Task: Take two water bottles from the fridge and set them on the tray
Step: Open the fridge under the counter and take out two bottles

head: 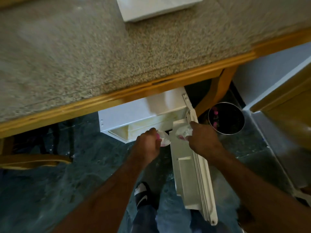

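I see no readable label. My left hand (148,145) grips one clear, pink-marked water bottle (164,139) before the mini fridge (134,115). My right hand (202,140) clasps a second bottle (182,132) at its open door (190,174).

A small white fridge (134,113) sits under the speckled stone countertop (101,56), its white door (193,174) swung open to the right. A round metal bin (226,120) stands right of the door. A white rectangular tray (158,7) lies on the countertop's far side.
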A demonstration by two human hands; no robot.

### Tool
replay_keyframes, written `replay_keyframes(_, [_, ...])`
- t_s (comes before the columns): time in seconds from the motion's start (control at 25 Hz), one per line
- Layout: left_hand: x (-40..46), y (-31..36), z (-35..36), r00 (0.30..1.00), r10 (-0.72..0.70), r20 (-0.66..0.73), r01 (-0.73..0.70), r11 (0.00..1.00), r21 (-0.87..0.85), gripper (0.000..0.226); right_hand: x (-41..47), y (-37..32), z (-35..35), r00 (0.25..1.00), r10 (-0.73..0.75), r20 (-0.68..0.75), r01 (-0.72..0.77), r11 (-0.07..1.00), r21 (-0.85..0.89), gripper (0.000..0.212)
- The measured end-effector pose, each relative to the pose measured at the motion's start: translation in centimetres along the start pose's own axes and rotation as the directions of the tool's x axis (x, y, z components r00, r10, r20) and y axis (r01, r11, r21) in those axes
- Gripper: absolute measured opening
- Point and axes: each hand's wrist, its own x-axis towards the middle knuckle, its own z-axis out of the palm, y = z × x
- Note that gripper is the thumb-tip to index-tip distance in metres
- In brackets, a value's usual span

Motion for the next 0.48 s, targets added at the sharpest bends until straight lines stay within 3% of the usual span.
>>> replay_keyframes(0.2, [-2.4, 6.7, -2.6, 0.991, -0.105, -0.079, 0.100, 0.993, -0.060, 0.025, -1.2, 3.6, -4.8, 0.995, 0.099, 0.002, -0.098, 0.991, -0.089, 0.025])
replay_keyframes(0.36, [-4.1, 8.3, -1.1, 0.972, -0.230, -0.050, 0.228, 0.972, -0.053, 0.025, -1.7, 7.3, -3.0, 0.980, 0.166, 0.109, -0.143, 0.970, -0.194, 0.023])
replay_keyframes(0.48, [-5.7, 6.6, 0.5, 0.942, -0.337, -0.004, 0.336, 0.941, -0.033, 0.027, -2.2, 9.3, 0.3, 0.960, 0.195, 0.200, -0.160, 0.971, -0.178, 0.024])
